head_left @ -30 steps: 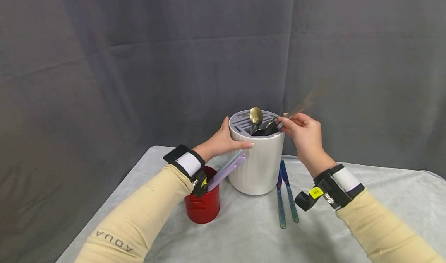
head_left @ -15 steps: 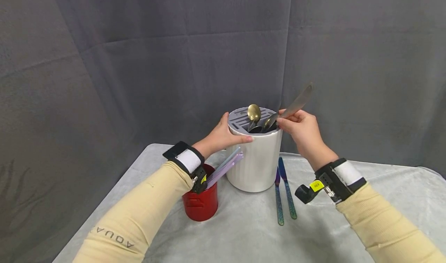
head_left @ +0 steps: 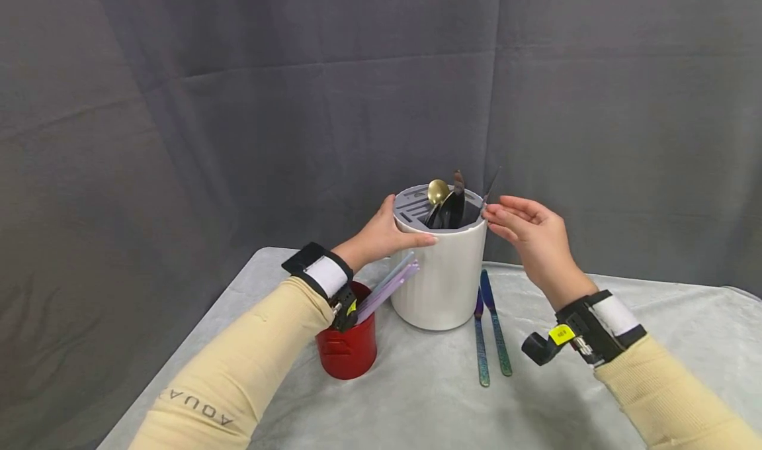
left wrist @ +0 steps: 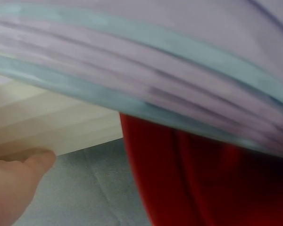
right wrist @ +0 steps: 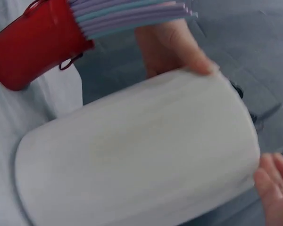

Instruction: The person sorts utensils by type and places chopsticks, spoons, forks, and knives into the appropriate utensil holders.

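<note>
The white ribbed utensil holder (head_left: 439, 281) stands upright with a grey slotted lid (head_left: 412, 204). My left hand (head_left: 383, 233) holds its left side near the rim, thumb across the front and fingers round the back. In the lid's opening stand a gold spoon (head_left: 438, 191), dark spoons (head_left: 448, 210) and a blade-like piece with a shiny tip (head_left: 458, 180). A thin dark utensil (head_left: 491, 184) slants up at the right rim. Right beside it is my right hand (head_left: 530, 228), fingers extended and loose, fingertips at the rim.
A red metal cup (head_left: 347, 349) with lilac and blue straws (head_left: 389, 286) stands beside the holder, under my left wrist. Two iridescent table knives (head_left: 497, 331) lie on the grey cloth right of the holder. A grey curtain (head_left: 595, 139) hangs behind the table.
The broad knife blade that my right hand pinched no longer shows between its fingers. The hand has moved slightly right and its fingers have loosened. A blade-like piece now stands amid the spoons.
</note>
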The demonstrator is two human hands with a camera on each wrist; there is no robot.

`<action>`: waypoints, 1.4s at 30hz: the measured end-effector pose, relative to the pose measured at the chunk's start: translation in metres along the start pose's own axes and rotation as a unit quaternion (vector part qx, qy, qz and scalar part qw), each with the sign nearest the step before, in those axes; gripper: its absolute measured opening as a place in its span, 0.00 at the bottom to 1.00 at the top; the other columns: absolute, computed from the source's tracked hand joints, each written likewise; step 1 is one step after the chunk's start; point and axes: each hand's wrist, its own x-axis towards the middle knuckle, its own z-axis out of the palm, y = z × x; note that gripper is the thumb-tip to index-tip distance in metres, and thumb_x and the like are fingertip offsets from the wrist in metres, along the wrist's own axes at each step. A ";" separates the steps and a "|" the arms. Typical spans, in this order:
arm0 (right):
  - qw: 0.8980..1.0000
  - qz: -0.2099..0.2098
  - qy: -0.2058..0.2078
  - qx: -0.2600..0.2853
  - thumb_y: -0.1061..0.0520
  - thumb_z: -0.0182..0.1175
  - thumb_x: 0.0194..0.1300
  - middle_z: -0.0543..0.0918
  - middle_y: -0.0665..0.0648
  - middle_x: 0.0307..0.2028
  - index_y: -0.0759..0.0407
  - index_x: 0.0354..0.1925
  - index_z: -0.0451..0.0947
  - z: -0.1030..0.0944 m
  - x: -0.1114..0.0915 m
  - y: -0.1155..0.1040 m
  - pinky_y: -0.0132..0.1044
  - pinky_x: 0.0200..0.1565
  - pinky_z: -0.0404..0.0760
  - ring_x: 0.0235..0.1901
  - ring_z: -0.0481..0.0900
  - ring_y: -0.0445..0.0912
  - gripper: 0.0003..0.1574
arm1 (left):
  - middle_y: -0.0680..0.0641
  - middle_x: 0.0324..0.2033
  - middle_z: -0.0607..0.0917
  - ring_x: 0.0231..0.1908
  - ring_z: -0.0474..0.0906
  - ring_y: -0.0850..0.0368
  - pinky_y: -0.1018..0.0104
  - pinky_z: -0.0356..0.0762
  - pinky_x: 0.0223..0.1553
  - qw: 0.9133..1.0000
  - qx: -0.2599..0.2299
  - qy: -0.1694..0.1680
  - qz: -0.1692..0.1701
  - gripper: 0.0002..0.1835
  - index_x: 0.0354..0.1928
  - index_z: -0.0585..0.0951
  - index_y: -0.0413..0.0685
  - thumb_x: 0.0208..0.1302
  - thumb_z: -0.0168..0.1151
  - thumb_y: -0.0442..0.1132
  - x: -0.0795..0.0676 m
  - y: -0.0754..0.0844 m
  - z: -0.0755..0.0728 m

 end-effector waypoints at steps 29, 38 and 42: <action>0.787 0.248 -0.155 -0.543 0.55 0.57 0.53 0.66 0.56 0.19 0.70 0.29 0.67 -0.048 -0.028 0.110 0.32 0.19 0.64 0.18 0.64 0.45 0.17 | 0.43 0.64 0.57 0.62 0.55 0.54 0.55 0.58 0.61 1.000 0.017 0.008 0.025 0.56 0.68 0.42 0.43 0.47 0.70 0.52 -0.001 0.002 -0.002; 0.767 0.287 -0.155 -0.553 0.52 0.54 0.53 0.67 0.58 0.21 0.68 0.31 0.65 -0.044 -0.024 0.111 0.33 0.19 0.64 0.19 0.64 0.46 0.18 | 0.42 0.65 0.55 0.63 0.52 0.54 0.55 0.56 0.62 1.000 0.008 0.005 0.023 0.57 0.68 0.42 0.44 0.47 0.70 0.52 -0.001 0.003 -0.001; 0.773 0.308 -0.148 -0.534 0.53 0.52 0.53 0.61 0.52 0.15 0.65 0.28 0.64 -0.045 -0.022 0.113 0.32 0.17 0.61 0.15 0.57 0.42 0.15 | 0.42 0.67 0.52 0.64 0.50 0.54 0.55 0.55 0.63 1.000 0.012 0.005 0.019 0.58 0.68 0.40 0.43 0.47 0.69 0.53 -0.002 0.002 -0.001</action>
